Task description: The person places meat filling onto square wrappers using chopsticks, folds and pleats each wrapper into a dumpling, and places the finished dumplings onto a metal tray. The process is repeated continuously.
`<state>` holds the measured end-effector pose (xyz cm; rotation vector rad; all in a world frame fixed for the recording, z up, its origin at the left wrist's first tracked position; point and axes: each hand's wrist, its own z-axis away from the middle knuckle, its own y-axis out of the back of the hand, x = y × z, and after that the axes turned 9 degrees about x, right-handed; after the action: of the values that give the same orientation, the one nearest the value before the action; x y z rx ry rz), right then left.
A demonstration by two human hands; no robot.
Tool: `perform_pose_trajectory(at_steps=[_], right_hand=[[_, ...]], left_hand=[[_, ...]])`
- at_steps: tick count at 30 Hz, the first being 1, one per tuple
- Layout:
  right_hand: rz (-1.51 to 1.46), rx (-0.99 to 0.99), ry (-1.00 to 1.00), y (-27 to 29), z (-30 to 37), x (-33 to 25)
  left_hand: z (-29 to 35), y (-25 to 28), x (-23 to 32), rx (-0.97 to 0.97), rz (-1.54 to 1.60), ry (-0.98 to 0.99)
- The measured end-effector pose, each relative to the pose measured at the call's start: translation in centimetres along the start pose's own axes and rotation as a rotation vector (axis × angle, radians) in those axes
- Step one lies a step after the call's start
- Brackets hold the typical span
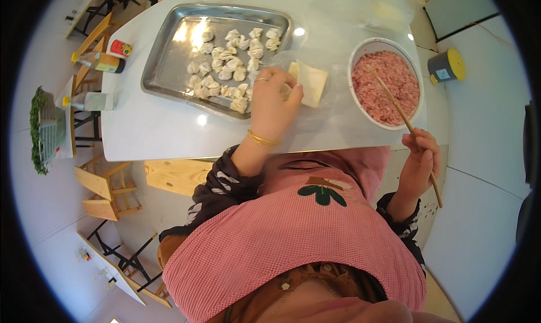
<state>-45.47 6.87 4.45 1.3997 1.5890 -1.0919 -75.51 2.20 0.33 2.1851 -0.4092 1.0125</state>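
My left hand (275, 100) is closed in a pinch at the near left edge of a pale, square wonton wrapper (313, 85) lying on the table. The fingers partly hide what they pinch, but a wrapper edge shows beside them. Left of that hand, a metal tray (169, 78) bears several folded wontons (225, 63), mostly on its right side. My right hand (420, 160) grips a thin wooden stick (403, 113), whose far tip rests on the pink minced meat (383, 78). The meat fills a white bowl (356, 106) near the table's right end.
Clear plastic (389, 13) lies at the table's far right. Two bottles (93, 101) and a red container (121, 48) stand by the left edge. Wooden stools (107, 187) and a crate of greens (48, 128) are farther left. A black bin with a yellow top (447, 66) stands to the right.
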Motion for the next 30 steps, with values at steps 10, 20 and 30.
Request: perform_pose_trajectory(at_steps=[10, 20, 30], right_hand=[[0.403, -0.125, 0.103, -0.4, 0.5, 1.8], [0.411, -0.226, 0.073, -1.0, 1.6, 2.5], [0.187, 0.039, 0.008, 1.8, 0.4, 1.4]], left_hand=[[0.1, 0.8, 2.6, -0.249, 1.782, 1.213], [3.9, -0.5, 3.8, -0.316, 1.827, 1.327], [5.3, -2.0, 4.9, -0.361, 1.711, 1.335]])
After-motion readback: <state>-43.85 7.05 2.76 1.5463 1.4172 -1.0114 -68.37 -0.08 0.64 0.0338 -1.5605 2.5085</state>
